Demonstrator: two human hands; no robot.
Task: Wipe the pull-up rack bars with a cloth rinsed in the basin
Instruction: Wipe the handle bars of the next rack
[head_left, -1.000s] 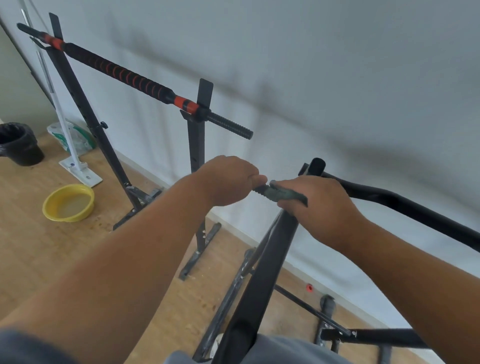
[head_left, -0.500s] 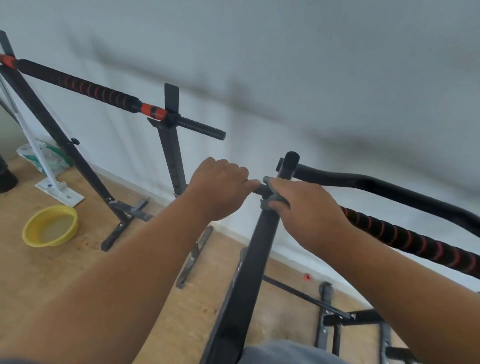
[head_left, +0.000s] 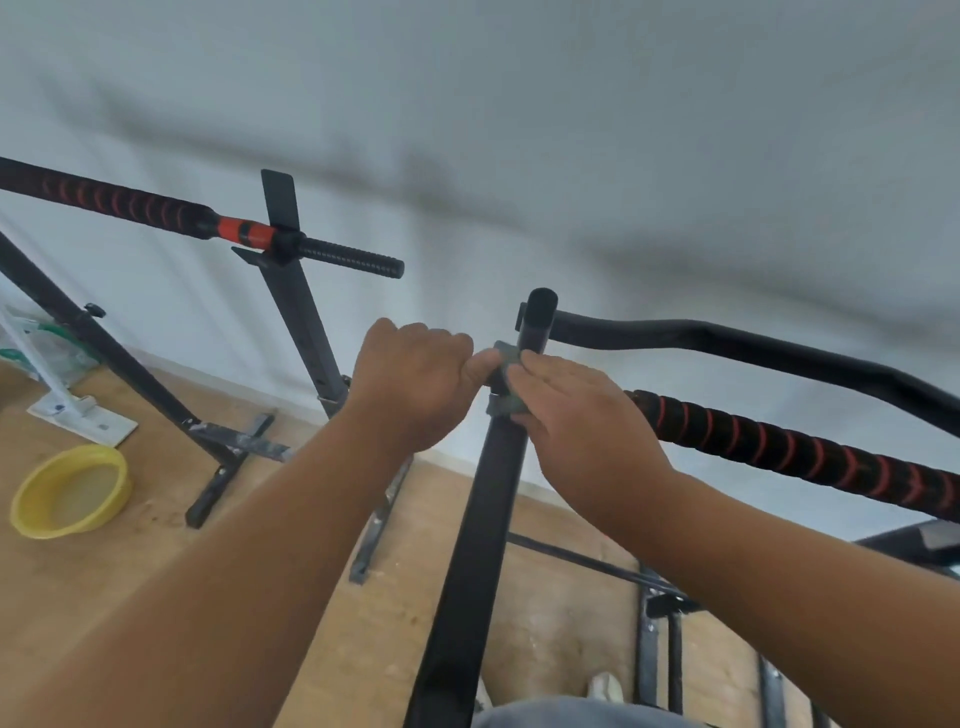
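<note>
The cloth (head_left: 505, 383), a small grey-green rag, is wrapped round the black upright post (head_left: 485, 499) of the pull-up rack just below its capped top, near the centre of the view. The left hand (head_left: 415, 387) reaches in from 7 o'clock, fingers curled, thumb pinching the cloth's left edge. The right hand (head_left: 587, 415) comes from 4 o'clock, its fingers (head_left: 540, 364) pressed together and laid over the cloth against the post. The yellow basin (head_left: 70, 491) sits on the wooden floor (head_left: 104, 582) at 9 o'clock. No writing is legible.
</note>
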